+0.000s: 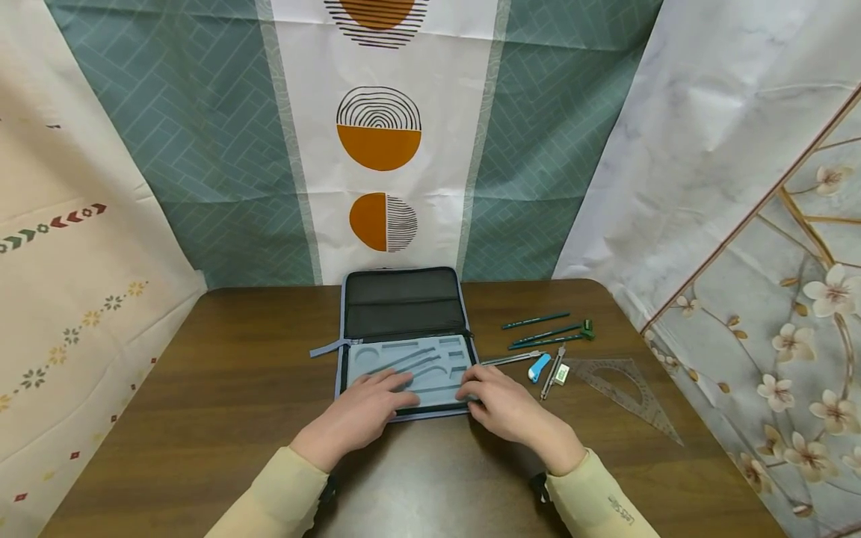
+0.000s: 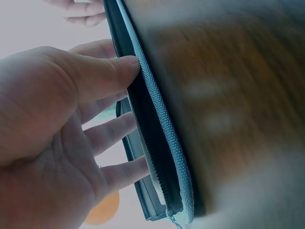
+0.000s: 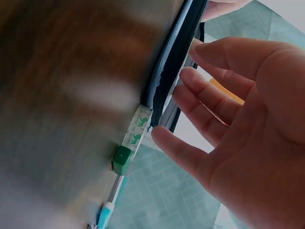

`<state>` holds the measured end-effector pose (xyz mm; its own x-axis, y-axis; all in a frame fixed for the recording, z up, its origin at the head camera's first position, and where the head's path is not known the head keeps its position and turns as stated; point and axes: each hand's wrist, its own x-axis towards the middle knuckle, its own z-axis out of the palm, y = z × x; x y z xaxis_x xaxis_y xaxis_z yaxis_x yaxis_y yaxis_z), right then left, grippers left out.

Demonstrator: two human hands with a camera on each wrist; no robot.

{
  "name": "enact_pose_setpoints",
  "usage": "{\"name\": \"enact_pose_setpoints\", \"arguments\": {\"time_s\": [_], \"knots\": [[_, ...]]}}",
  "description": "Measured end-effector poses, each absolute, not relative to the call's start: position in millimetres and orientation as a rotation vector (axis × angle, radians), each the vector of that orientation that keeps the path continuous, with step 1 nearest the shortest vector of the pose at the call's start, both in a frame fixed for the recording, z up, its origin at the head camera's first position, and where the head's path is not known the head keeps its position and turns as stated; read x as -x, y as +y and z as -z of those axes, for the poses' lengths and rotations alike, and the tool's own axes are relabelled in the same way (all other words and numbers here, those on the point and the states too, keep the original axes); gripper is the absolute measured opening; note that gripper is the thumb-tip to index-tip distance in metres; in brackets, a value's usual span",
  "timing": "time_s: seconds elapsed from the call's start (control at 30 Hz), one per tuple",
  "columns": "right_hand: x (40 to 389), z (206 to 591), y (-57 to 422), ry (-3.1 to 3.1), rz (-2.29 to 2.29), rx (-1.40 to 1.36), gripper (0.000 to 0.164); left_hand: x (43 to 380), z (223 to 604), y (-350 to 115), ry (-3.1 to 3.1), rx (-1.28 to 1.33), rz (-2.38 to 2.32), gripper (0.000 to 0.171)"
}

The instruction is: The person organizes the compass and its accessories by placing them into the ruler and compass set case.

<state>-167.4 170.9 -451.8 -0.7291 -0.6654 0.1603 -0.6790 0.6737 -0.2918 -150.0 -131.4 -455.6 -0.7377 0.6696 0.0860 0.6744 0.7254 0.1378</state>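
A zip case [image 1: 403, 320] lies unfolded on the table, its dark mesh-lined lid at the back. In its front half sits a pale blue moulded tray [image 1: 440, 392] with shaped recesses, no tools in those that show. My left hand [image 1: 366, 409] rests over the tray's front left part, fingers spread. In the left wrist view its thumb [image 2: 126, 69] touches the case's front zip edge [image 2: 159, 105]. At the front right corner is my right hand [image 1: 507, 403]; its fingertips [image 3: 187, 74] lie along the case's edge, fingers loosely bent and holding nothing.
Right of the case lie several dark green pencils [image 1: 536, 320], a green sharpener [image 1: 588, 325], a metal compass [image 1: 553, 372], another slim silver tool [image 1: 511, 359], a small blue-and-white item [image 1: 538, 368], a white-and-green eraser [image 1: 561, 374] and a clear set square [image 1: 649, 411]. Fabric curtains hang behind the table.
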Motion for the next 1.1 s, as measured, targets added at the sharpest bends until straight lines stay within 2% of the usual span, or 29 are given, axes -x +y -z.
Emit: {"name": "enact_pose_setpoints", "arguments": {"time_s": [0.3, 0.63, 0.9, 1.1], "knots": [[174.5, 453.4, 172.3, -2.782, -0.491, -1.159, 0.016, 147.6, 454.1, -144.3, -2.854, 1.075, 0.447, 0.04], [187.8, 449.9, 169.4, -2.858, -0.419, -1.084, 0.036, 142.0, 451.3, -192.7, -2.937, 0.471, 0.559, 0.046], [188.9, 450.7, 162.8, -2.907, -0.436, -1.071, 0.035, 139.9, 454.3, -201.8, -3.013, 0.553, 0.456, 0.047], [190.3, 450.7, 149.6, -2.892, -0.378, -1.116, 0.032, 139.2, 451.7, -206.8, -3.056, 0.517, 0.42, 0.045]]}}
